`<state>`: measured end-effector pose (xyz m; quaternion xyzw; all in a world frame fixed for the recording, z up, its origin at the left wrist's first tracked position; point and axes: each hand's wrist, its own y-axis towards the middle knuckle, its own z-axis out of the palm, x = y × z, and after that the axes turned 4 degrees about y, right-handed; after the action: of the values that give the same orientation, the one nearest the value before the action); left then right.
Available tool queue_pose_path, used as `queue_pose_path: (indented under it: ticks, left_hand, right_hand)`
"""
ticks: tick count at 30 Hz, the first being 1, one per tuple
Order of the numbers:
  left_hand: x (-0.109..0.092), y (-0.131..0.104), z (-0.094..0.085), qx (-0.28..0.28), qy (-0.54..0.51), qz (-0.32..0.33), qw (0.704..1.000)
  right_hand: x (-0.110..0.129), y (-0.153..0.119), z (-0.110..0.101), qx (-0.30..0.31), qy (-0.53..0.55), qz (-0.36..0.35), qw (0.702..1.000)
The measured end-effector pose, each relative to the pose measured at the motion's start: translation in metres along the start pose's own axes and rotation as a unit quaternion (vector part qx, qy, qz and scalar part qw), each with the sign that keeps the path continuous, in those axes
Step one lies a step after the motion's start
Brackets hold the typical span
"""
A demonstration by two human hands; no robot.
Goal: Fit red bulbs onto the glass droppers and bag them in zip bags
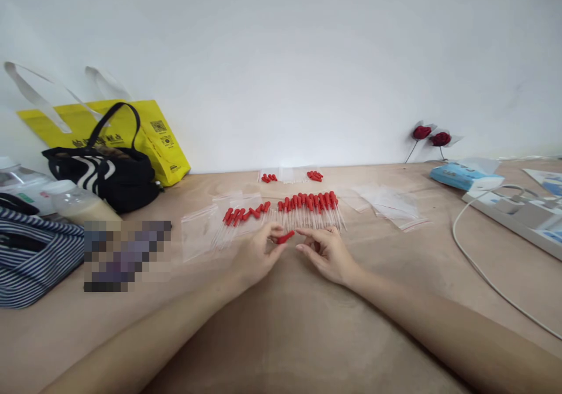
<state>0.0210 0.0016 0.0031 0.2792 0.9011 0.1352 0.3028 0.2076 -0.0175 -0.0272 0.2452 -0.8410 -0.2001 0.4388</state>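
Note:
A small red rubber piece (pixel 285 237) is pinched between the thumb and fingers of my left hand (pixel 260 253), its free end pointing at my right hand. My right hand (pixel 327 254) is just to the right, thumb and fingers apart, holding nothing that shows. Beyond my hands lies a row of thin clear sticks with red caps (pixel 309 202). More red-capped sticks (pixel 237 215) rest on clear plastic bags (pixel 196 230) at the left. Farther back, small red pieces (pixel 315 175) lie on another clear bag (pixel 287 174).
Clear bags (pixel 390 202) lie to the right. A blue tissue pack (pixel 463 176), a white power strip (pixel 518 218) and its cable (pixel 478 271) are at the far right. Yellow (pixel 169 142), black (pixel 114 183) and striped bags (pixel 39 259) and bottles (pixel 83 204) stand left.

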Motion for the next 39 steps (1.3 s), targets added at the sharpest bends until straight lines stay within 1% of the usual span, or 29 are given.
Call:
queue_pose_path:
  ticks: [3, 5, 6, 8, 10, 11, 14, 18, 21, 26, 31, 33, 36, 39]
  left_hand:
    - [-0.013, -0.009, 0.016, 0.035, -0.077, 0.004, 0.996]
    - [-0.014, -0.006, 0.017, 0.046, -0.073, 0.014, 0.996]
    - [-0.012, -0.002, 0.016, 0.042, -0.044, 0.016, 0.998]
    - [-0.004, 0.008, 0.01, 0.015, 0.06, 0.004, 0.998]
    - [0.005, 0.021, 0.003, -0.012, 0.175, -0.03, 0.984]
    - [0.01, 0.027, 0.0, -0.013, 0.214, -0.049, 0.976]
    - [0.02, 0.043, -0.003, 0.012, 0.291, -0.091, 0.952]
    - [0.02, 0.055, 0.002, 0.043, 0.347, -0.11, 0.93]
    - [0.016, 0.06, 0.007, 0.047, 0.365, -0.115, 0.923]
    - [0.013, 0.069, 0.014, 0.053, 0.389, -0.125, 0.911]
    - [0.016, 0.072, 0.013, 0.059, 0.385, -0.141, 0.91]
    - [0.015, 0.07, 0.008, 0.058, 0.377, -0.148, 0.913]
    - [0.011, 0.06, -0.002, 0.053, 0.353, -0.145, 0.923]
    - [0.006, 0.042, -0.01, 0.071, 0.297, -0.104, 0.946]
  right_hand:
    - [-0.004, 0.002, 0.0, 0.012, 0.053, 0.009, 0.998]
    - [-0.004, 0.003, -0.002, 0.012, 0.066, 0.007, 0.998]
    - [-0.003, 0.003, -0.003, 0.001, 0.065, 0.009, 0.998]
    - [-0.001, 0.004, -0.004, -0.035, 0.063, 0.016, 0.997]
    - [0.0, 0.004, -0.004, -0.064, 0.063, 0.026, 0.996]
    - [0.0, 0.004, -0.004, -0.073, 0.06, 0.031, 0.995]
    - [-0.002, 0.005, -0.003, -0.091, 0.044, 0.05, 0.994]
    - [-0.004, 0.004, -0.002, -0.079, -0.006, 0.046, 0.996]
    - [-0.005, 0.003, -0.001, -0.064, -0.039, 0.038, 0.996]
    - [-0.004, 0.003, 0.0, -0.021, -0.043, 0.038, 0.998]
    - [-0.005, 0.003, 0.0, 0.024, -0.044, 0.033, 0.998]
    - [-0.005, 0.003, -0.001, 0.026, -0.054, 0.022, 0.998]
    - [-0.005, 0.003, -0.002, 0.011, -0.063, -0.01, 0.998]
    - [-0.005, 0.003, -0.002, -0.003, -0.051, -0.035, 0.998]
